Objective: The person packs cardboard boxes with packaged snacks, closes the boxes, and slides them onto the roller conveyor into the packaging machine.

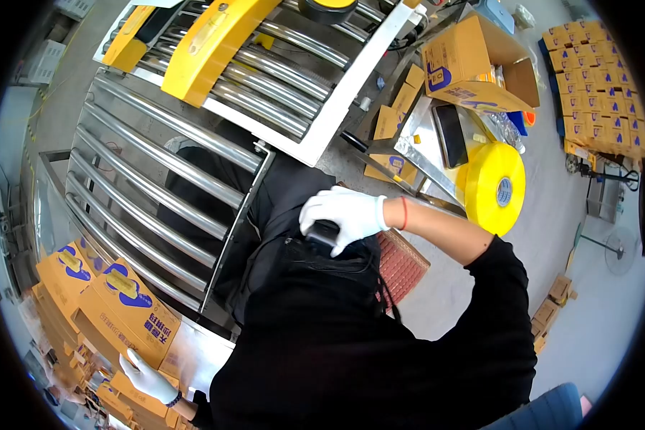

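Spreading our white-gloved left hand [149,378] by the edge of a printed brown cardboard box [125,312], we grip a small black object [323,234] in our white-gloved right hand [347,215].

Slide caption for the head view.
White-gloved right hand holds a small black object; white-gloved left hand beside a brown cardboard carton.

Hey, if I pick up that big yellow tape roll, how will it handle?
The big, round yellow tape roll would probably roll if set on its edge, given its circular outline. It's likely heavy for its size, being thickly wound around a small core. Its smooth-looking surface may feel slippery.
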Motion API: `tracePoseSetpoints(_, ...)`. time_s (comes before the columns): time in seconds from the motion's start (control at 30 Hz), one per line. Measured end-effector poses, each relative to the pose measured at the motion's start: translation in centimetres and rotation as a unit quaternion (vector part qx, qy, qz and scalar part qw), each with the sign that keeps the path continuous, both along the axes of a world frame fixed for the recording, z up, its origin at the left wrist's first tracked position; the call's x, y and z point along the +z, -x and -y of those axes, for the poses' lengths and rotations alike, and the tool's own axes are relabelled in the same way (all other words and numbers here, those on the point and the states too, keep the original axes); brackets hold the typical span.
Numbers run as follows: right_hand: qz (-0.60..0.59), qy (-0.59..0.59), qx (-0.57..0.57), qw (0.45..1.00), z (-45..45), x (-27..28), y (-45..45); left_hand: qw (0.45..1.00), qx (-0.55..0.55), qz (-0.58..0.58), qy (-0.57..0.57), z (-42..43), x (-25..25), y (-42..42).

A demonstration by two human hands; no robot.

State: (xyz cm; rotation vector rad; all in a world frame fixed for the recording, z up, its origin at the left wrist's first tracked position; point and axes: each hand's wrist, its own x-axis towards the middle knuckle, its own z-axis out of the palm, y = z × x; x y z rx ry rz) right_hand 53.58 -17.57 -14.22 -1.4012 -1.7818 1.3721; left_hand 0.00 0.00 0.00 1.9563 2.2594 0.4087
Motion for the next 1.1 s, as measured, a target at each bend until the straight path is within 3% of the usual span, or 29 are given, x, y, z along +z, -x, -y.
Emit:
tracePoseSetpoints(0.07, 0.034, -0.021, -0.02, 0.999, -1.3, 0.9, 1.5, 0.999, -0.009, -0.027, -0.04, -1.1, 0.8, 1.0)
tracePoseSetpoints(0.1, 0.034, 0.012, -0.02, 0.999, 1.9, 0.8, 0.2, 1.0, -0.011, -0.027, -0.008, 1.0, -0.9, -0.5)
tracePoseSetpoints(0.23, -0.042, 0.024, -0.021, 0.999, 1.5, -0.6, -1.3, 0.998, -0.053, -0.02, -0.04, 0.4, -0.5, -1.7)
tracePoseSetpoints(0.3, -0.239, 0.052, 0.018, 0.969, 2.0, -1.9, -2.7, 0.997, -0.055, -0.037, -0.043, 0.3, -0.4, -1.7)
tracePoseSetpoints(0.43, -0.331, 0.15, 0.069, 0.929, 1.2, -3.4, -4.2, 0.998, -0.041, -0.035, -0.037, 0.6, -0.3, -2.8)
tracePoseSetpoints(0.77, -0.34, 0.122, 0.007, 0.932, 1.4, -4.2, -2.0, 0.994, -0.047, -0.073, -0.058, 0.8, -0.4, -3.2)
tracePoseSetpoints(0.83, -0.352, 0.06, -0.005, 0.934, 2.1, -3.4, -2.0, 0.993, -0.076, -0.066, -0.062, 0.7, -0.6, -2.8)
tracePoseSetpoints(0.9, -0.313, 0.037, 0.03, 0.948, 3.3, -1.8, -3.0, 0.991, -0.097, -0.058, -0.071, 0.6, -0.7, -2.5)
tracePoseSetpoints(1.0, -0.112, -0.022, 0.003, 0.993, 5.8, 0.7, -1.4, 0.993, -0.087, -0.05, -0.06, 0.6, -0.5, -2.4)
tracePoseSetpoints(1.03, -0.112, -0.02, -0.003, 0.994, 6.1, 1.1, -1.0, 0.993, -0.093, -0.049, -0.058, 0.5, -0.6, -2.4)
tracePoseSetpoints(1.1, 0.004, -0.04, -0.014, 0.999, 5.7, 1.8, -0.5, 0.994, -0.065, -0.048, -0.068, 0.5, -0.8, -2.7)
